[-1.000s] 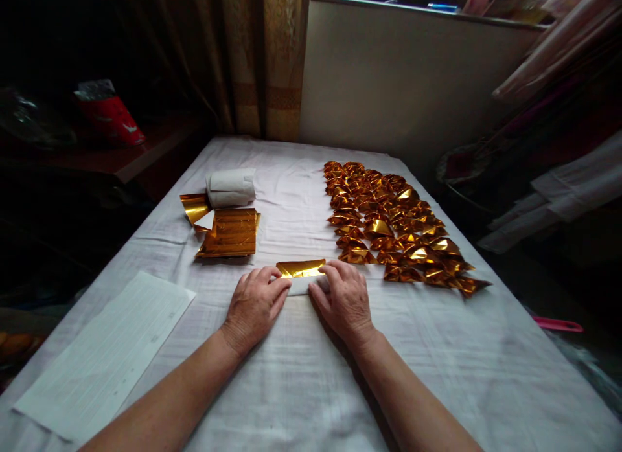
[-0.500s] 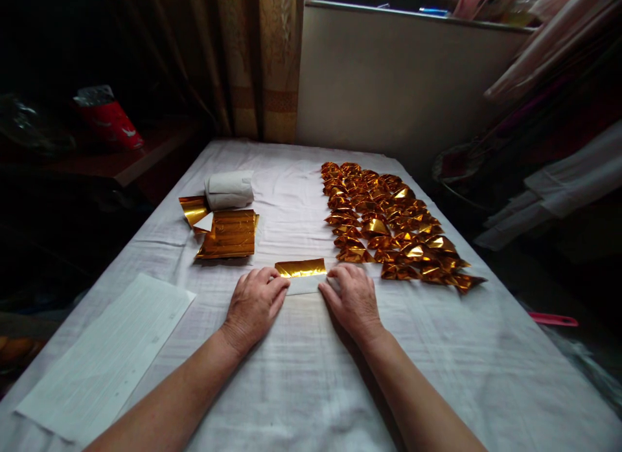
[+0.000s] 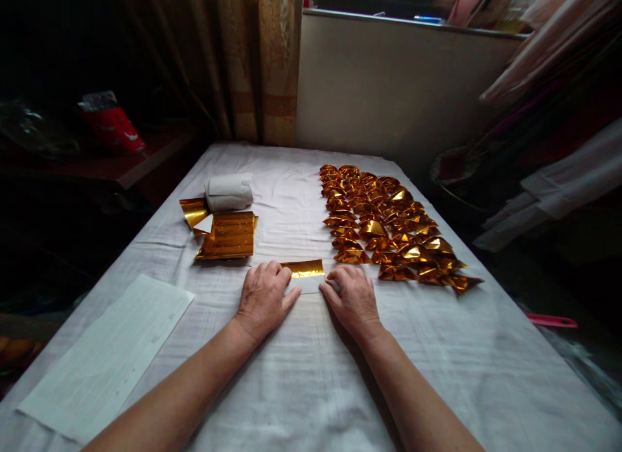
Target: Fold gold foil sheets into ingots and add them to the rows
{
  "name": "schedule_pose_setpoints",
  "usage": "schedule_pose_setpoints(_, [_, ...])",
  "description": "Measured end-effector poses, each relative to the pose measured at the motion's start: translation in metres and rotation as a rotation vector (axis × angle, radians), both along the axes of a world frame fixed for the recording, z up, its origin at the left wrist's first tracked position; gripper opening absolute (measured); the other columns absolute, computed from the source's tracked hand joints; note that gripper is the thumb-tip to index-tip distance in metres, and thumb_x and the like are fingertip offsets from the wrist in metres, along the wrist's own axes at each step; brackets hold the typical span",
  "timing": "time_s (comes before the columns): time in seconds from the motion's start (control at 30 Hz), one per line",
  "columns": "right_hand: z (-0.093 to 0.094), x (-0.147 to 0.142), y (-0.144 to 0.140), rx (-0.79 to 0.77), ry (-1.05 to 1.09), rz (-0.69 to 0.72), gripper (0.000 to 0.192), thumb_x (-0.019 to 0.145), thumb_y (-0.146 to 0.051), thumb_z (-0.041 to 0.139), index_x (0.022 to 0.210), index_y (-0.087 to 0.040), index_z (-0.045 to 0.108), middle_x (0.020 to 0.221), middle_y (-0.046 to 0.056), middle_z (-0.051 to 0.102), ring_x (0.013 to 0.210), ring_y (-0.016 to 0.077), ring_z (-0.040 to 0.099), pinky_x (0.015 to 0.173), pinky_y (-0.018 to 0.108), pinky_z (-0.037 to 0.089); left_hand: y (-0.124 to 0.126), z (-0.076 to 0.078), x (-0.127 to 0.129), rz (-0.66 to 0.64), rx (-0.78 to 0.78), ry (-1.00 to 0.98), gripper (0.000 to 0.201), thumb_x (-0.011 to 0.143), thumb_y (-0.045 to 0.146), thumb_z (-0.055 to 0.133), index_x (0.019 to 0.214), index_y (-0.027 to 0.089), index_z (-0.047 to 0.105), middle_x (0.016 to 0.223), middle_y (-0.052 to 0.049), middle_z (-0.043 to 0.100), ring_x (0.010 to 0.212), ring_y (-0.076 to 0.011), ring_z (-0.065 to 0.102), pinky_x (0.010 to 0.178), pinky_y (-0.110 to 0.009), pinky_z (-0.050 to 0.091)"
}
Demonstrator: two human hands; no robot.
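Note:
A sheet of gold foil paper (image 3: pixel 308 270) lies on the bed-like white cloth in front of me, its near part folded up so that a pale underside shows below a shiny gold strip. My left hand (image 3: pixel 265 300) is on its left end, fingers curled over the fold and thumb at the near edge. At the other end, my right hand (image 3: pixel 354 302) pinches the right corner between thumb and bent fingers. Rows of folded gold foil pieces (image 3: pixel 374 228) sit just beyond my right hand. A stack of flat gold foil sheets (image 3: pixel 228 235) lies beyond my left hand.
Behind the stack is a white paper roll (image 3: pixel 229 191). A large pale paper sheet (image 3: pixel 107 358) lies at the left edge of the white cloth (image 3: pixel 311 387). To the left stands a dark side table (image 3: pixel 140 164) with a red container (image 3: pixel 114 125). Clothes (image 3: pixel 573 173) hang at right.
My left hand has slid a little to the right along the folded paper, covering more of its left end. The right hand stays at the right corner. The view has shifted slightly.

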State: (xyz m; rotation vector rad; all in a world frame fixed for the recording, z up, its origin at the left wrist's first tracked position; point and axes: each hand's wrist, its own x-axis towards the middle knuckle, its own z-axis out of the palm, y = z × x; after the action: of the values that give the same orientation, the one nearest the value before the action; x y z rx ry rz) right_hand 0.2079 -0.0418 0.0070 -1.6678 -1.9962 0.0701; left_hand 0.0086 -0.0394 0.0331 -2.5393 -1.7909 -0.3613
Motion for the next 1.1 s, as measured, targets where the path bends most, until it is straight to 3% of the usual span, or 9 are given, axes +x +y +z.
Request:
schedule_pose_setpoints(0.17, [-0.002, 0.003, 0.002, -0.004, 0.022, -0.001, 0.012, 0.086, -0.030, 0.064, 0.094, -0.021, 0.063, 0.100, 0.006, 0.067, 0.097, 0.0243, 0.056, 0.083, 0.035, 0.038, -0.003, -0.003, -0.022, 0.012, -0.028, -0.085, 0.011, 0.089, 0.030, 0.062, 0.095, 0.021, 0.063, 0.099, -0.005, 0.063, 0.096, -0.0253, 0.055, 0.083, -0.039, 0.041])
schedule_pose_setpoints(0.37, [-0.004, 0.005, 0.003, -0.001, 0.037, 0.027, 0.021, 0.085, -0.029, 0.065, 0.104, -0.020, 0.065, 0.108, 0.009, 0.067, 0.101, 0.0262, 0.057, 0.087, 0.038, 0.042, 0.000, -0.004, -0.041, -0.059, -0.116, -0.215, 0.030, 0.086, 0.033, 0.069, 0.113, 0.024, 0.062, 0.111, -0.003, 0.063, 0.104, -0.0242, 0.055, 0.091, -0.039, 0.041])
schedule_pose_setpoints(0.67, [0.003, 0.018, 0.007, -0.076, 0.129, 0.184, 0.040, 0.076, -0.030, 0.075, 0.115, -0.023, 0.067, 0.113, 0.008, 0.067, 0.106, 0.0270, 0.059, 0.093, 0.044, 0.047, 0.001, -0.003, -0.040, -0.071, -0.131, -0.282, 0.015, 0.078, 0.028, 0.076, 0.091, 0.025, 0.068, 0.105, -0.001, 0.066, 0.099, -0.0228, 0.058, 0.086, -0.038, 0.041])
schedule_pose_setpoints(0.8, [0.003, 0.023, 0.008, -0.073, 0.146, 0.249, 0.035, 0.076, -0.025, 0.074, 0.111, -0.027, 0.070, 0.112, 0.006, 0.067, 0.106, 0.0255, 0.059, 0.093, 0.044, 0.047, 0.001, -0.009, -0.042, -0.138, -0.080, -0.335, 0.008, 0.081, 0.026, 0.074, 0.086, 0.023, 0.068, 0.103, -0.001, 0.069, 0.098, -0.0216, 0.061, 0.086, -0.036, 0.041])
schedule_pose_setpoints(0.97, [-0.001, 0.024, 0.010, -0.036, 0.160, 0.284, 0.027, 0.079, -0.024, 0.072, 0.105, -0.028, 0.073, 0.108, 0.006, 0.068, 0.102, 0.0247, 0.060, 0.089, 0.043, 0.048, 0.003, -0.012, -0.044, -0.244, -0.006, -0.375, 0.006, 0.089, 0.026, 0.064, 0.094, 0.022, 0.067, 0.095, -0.002, 0.073, 0.093, -0.0203, 0.064, 0.085, -0.036, 0.042])
schedule_pose_setpoints(1.1, [0.001, 0.020, 0.010, 0.040, 0.248, 0.300, 0.015, 0.086, -0.025, 0.062, 0.092, -0.028, 0.075, 0.104, 0.006, 0.070, 0.098, 0.0234, 0.061, 0.086, 0.042, 0.047, 0.004, -0.010, -0.044, -0.240, 0.059, -0.443, 0.012, 0.094, 0.027, 0.055, 0.091, 0.021, 0.064, 0.086, -0.002, 0.072, 0.083, -0.0196, 0.065, 0.081, -0.034, 0.044])
